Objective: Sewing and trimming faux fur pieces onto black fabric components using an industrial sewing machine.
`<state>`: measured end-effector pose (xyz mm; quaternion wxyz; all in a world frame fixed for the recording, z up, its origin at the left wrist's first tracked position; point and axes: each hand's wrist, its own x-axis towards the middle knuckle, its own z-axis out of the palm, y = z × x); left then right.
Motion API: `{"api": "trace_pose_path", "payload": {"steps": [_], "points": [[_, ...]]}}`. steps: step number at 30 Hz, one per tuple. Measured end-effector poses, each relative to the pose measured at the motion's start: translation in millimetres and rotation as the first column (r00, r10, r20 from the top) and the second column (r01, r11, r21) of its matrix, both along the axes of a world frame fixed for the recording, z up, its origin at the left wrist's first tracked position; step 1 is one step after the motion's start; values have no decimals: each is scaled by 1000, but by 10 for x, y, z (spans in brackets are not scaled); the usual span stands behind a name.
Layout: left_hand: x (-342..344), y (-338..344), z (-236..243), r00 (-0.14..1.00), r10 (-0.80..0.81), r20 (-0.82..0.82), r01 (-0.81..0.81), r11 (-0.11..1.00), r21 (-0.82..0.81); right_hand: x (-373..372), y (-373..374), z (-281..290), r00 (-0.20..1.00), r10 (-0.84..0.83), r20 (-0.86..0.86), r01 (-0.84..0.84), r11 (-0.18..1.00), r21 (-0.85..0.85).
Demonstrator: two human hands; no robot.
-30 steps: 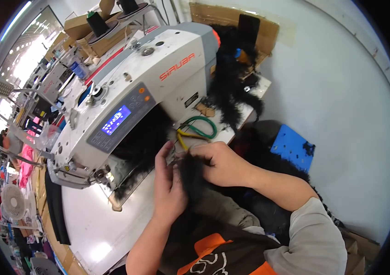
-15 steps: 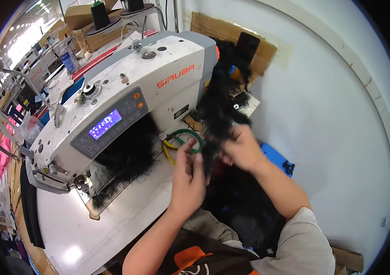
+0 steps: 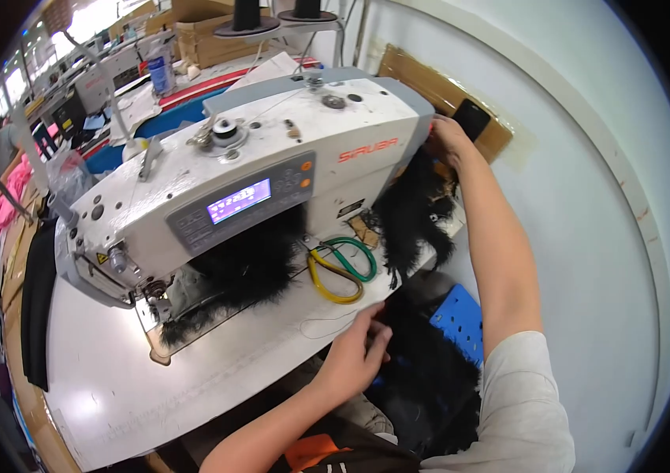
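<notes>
Long-haired black fur fabric (image 3: 252, 264) lay beneath the arm of the white sewing machine (image 3: 272, 150), one edge reaching near the needle. I judged the work part-way: piece laid in, seam unconfirmed. A shaggy black heap (image 3: 410, 213) sat by the machine's right end, possibly left to do. Left hand (image 3: 355, 355) at the near edge of the white tabletop (image 3: 217, 378): thumb and fingers loosely apart, nothing visible between them. Right hand (image 3: 447, 140) at the machine's right end; fingertips partly hidden, so I couldn't tell whether they gripped. Any stitching was lost in the pile; the dark bundle (image 3: 429, 374) below the tabletop stayed indistinct.
</notes>
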<state>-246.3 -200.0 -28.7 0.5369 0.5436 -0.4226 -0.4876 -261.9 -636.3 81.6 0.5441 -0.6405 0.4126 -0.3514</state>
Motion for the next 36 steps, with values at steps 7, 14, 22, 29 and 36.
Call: {"api": "trace_pose_path", "payload": {"steps": [7, 14, 22, 29, 36], "points": [[850, 1445, 358, 956, -142, 257, 141, 990, 21, -503, 517, -115, 898, -151, 413, 331, 850, -409], [2064, 2051, 404, 684, 416, 599, -454, 886, -96, 243, 3317, -467, 648, 568, -507, -611, -10, -792], [2889, 1934, 111, 231, 475, 849, -352, 855, -382, 1289, 4201, -857, 576, 391, -718, -757, -75, -649], [2994, 1981, 87, 196, 308, 931, 31, 947, -320, 1078, 4149, -789, 507, 403, -762, -801, -107, -589], [3075, 1927, 72, 281, 293, 914, 111, 936, -334, 1163, 4208, -697, 453, 447, -771, -843, -66, -534]]}}
